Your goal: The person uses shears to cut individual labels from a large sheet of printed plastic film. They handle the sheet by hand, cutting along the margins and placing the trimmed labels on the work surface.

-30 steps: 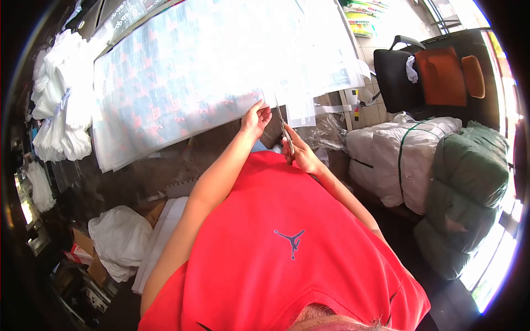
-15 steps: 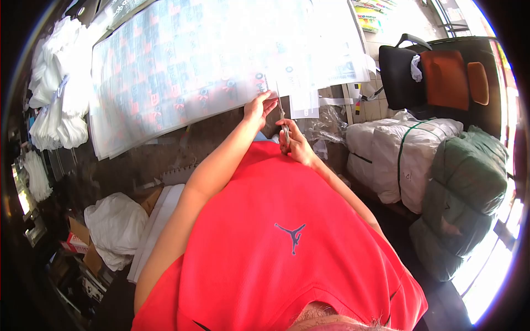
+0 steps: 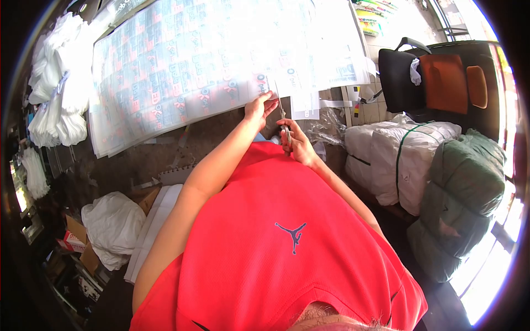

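Observation:
A stack of large translucent printed sheets lies across the table at the top of the head view. My left hand pinches the lower edge of the sheets near their right part. Just to the right of it, my right hand is closed around the handles of a pair of scissors. The blades point up at the sheet edge beside my left fingers. Glare hides much of the print around the blade tips.
White bundles hang at the left. A white sack and open cardboard boxes are at lower left. On the right are wrapped white bales, a green bale and a black and orange chair.
The view has shifted very slightly and the print on the sheets shows more clearly. Both hands keep nearly the same place and hold.

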A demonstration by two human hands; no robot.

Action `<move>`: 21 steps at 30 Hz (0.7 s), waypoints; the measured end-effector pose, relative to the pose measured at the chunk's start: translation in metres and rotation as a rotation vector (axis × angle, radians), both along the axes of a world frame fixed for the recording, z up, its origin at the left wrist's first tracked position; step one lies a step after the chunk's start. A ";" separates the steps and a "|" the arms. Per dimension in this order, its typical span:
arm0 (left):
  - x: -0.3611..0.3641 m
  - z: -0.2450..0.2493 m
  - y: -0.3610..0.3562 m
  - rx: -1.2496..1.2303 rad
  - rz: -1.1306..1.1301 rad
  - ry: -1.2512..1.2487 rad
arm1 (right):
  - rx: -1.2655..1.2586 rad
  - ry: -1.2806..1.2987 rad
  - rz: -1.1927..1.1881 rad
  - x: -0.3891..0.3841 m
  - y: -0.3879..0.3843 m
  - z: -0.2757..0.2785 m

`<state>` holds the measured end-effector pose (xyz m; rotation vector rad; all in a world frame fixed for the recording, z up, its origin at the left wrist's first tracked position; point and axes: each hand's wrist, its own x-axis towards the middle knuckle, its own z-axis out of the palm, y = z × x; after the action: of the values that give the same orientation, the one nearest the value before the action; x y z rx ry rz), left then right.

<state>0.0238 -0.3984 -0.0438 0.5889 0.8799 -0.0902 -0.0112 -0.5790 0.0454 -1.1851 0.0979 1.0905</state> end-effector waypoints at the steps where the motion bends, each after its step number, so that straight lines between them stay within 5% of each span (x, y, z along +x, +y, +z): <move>1: 0.000 0.001 0.000 0.007 -0.009 0.008 | -0.002 0.000 0.001 -0.001 0.000 -0.002; 21: -0.010 0.017 0.003 0.078 -0.109 0.214 | -0.077 -0.133 -0.051 0.032 0.020 -0.018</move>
<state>0.0142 -0.3956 -0.0269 0.7093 1.0624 -0.2211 0.0207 -0.5591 0.0277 -1.3147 0.0670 0.9677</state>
